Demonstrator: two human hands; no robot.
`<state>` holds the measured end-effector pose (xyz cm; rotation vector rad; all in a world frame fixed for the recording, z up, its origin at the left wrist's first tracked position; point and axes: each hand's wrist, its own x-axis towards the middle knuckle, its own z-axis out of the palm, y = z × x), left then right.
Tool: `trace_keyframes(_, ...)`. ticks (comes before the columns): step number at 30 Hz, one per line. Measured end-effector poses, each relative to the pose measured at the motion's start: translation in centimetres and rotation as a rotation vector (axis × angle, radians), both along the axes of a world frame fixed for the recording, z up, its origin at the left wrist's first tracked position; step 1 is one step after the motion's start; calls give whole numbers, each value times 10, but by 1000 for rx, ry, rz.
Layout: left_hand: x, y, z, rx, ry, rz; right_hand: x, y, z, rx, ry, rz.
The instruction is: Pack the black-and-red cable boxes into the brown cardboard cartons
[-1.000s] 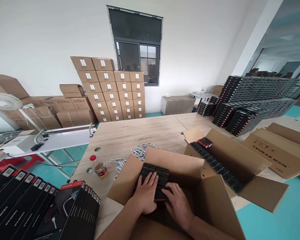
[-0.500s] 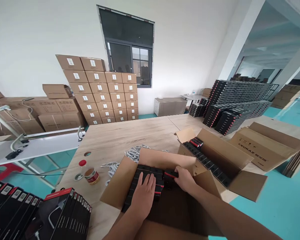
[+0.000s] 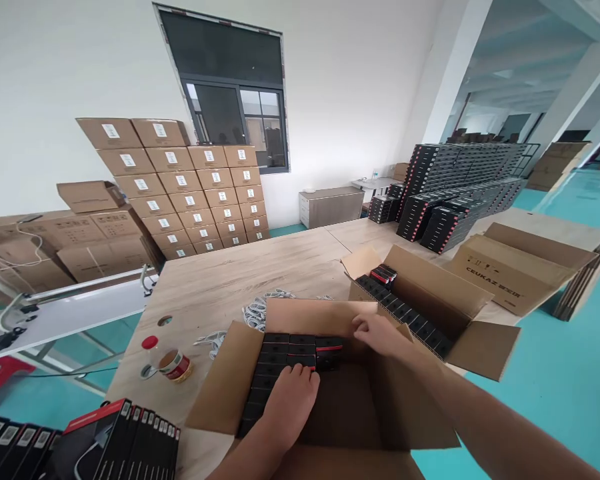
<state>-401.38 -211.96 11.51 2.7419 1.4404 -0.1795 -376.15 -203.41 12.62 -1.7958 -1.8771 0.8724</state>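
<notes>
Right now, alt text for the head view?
A person's left hand presses flat on rows of small black boxes inside an open brown cardboard carton on a wooden table. Their right hand hovers at the carton's far right corner, fingers loosely curled, holding nothing visible.

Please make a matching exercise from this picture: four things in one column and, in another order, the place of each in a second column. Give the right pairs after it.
Things
1. left hand
2. right hand
3. tape roll
4. white cables

Places
A. on the table, just behind the back flap of the near carton
B. flat on the black boxes inside the near carton
C. on the table left of the near carton, beside a red cap
D. at the right end of the carton's back flap

Pairs: 1-B, 2-D, 3-C, 4-A
</notes>
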Motion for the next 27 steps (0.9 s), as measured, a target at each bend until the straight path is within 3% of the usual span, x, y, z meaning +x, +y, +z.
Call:
trace_keyframes(4, 26, 12, 20, -27, -65, -68, 44, -5, 21, 63, 146, -129)
trace_keyframes(7, 60, 34, 28, -23, -129, -131, 57, -18, 29, 105, 238, -167)
trace_keyframes(10, 96, 64, 23, 5, -144, -181, 57, -37, 33, 148, 302, -146)
trace_keyframes(13, 118, 88, 9, 47, -119, -214, 60, -56, 36, 197, 294, -118)
trace_keyframes(18, 117, 98, -17, 86, -55, -244, 86, -82, 32, 200, 239, -214)
trace_keyframes(21, 111, 95, -25, 104, -35, -230, 99, -93, 28, 176, 222, -288)
trace_keyframes(24, 112, 93, -22, 107, -30, -196, 103, -100, 28, 157, 220, -306)
trace_keyframes(27, 112, 90, -6, 74, -31, -112, 100, -99, 35, 150, 217, -261)
